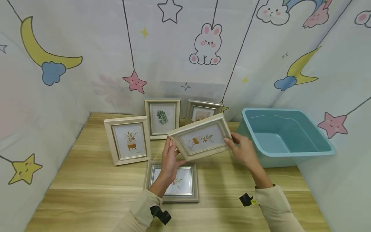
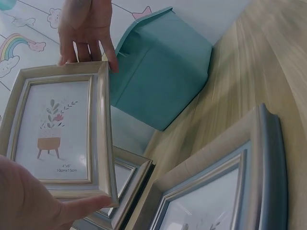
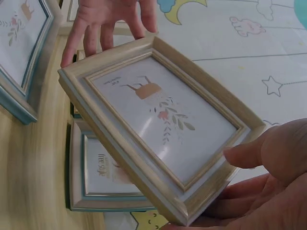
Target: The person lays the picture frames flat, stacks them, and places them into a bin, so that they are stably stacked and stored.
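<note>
The surface is pale wood, walled in by a printed cloth backdrop. Off to the side of the right hand's fingers sits a teal tub, open and close enough that an elbow swing could knock its rim.

Directly under the left hand lies a flat frame, face up. Beyond the fingers stand three more: a cream frame leaning upright on the left, a leaf frame at the back, and a rear frame partly hidden behind the held one.

The held frame hangs in the air between both hands, tilted, its picture turned toward the person. The left hand's thumb lies on the front at one short end with the fingers curled behind; the right hand pinches the opposite end the same way, thumb on the moulding. Both grips look light, on the edges only.

The likeliest trouble is a slip: the moulding is smooth and sloped, and if either pinch loosens the frame would probably drop onto the glass of the flat frame below. A lower corner swung forward could also tip the cream frame or the leaf frame, which appear to stand on thin props. Toward the tub, a corner may catch the rim.
</note>
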`<state>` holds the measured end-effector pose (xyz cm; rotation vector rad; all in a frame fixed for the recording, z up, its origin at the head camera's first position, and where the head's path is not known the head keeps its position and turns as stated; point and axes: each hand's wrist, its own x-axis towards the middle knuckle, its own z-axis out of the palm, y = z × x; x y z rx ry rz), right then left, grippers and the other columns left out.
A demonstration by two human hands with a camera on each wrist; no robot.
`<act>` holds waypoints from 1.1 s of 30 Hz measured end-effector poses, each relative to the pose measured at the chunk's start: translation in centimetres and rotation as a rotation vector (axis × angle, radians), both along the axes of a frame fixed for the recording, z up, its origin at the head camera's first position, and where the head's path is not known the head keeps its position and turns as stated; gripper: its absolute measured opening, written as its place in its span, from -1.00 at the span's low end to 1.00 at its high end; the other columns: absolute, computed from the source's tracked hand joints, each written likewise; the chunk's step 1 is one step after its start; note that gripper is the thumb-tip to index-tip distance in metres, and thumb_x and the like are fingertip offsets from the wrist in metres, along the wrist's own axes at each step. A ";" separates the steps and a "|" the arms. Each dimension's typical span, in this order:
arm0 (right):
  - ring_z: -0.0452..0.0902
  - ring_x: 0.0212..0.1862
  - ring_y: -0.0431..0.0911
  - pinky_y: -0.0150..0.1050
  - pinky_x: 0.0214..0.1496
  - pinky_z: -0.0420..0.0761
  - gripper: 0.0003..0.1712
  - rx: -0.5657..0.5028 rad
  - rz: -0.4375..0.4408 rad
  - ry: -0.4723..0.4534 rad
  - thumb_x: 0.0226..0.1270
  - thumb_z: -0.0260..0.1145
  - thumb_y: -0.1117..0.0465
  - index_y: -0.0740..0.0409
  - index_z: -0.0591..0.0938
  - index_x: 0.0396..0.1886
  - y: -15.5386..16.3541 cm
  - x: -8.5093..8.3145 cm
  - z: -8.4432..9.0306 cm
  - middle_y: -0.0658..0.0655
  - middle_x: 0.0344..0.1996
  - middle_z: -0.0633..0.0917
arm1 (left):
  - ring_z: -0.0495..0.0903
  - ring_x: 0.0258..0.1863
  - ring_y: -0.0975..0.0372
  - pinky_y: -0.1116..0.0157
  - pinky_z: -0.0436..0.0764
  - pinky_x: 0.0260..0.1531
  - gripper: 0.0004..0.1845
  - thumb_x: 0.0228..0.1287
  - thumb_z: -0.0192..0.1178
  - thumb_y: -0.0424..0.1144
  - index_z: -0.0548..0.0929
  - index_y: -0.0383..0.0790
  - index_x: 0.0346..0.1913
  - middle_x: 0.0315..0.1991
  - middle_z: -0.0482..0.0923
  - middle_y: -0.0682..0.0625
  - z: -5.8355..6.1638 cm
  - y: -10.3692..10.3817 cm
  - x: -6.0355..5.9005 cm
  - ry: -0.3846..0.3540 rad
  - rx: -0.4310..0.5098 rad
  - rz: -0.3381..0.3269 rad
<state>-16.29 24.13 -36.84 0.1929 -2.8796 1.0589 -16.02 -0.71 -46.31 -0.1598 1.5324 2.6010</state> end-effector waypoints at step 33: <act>0.58 -0.06 -0.03 0.02 -0.01 0.67 -0.55 -0.520 -0.062 -0.229 0.55 0.16 0.11 0.35 0.54 0.23 -0.3 0.3 -5.4 0.44 0.02 0.63 | 0.34 0.38 -0.20 -0.17 0.50 0.23 -0.26 0.45 0.15 -0.26 0.09 -0.12 0.59 0.37 0.37 -0.34 -0.7 -1.5 1.1 0.318 -0.498 0.086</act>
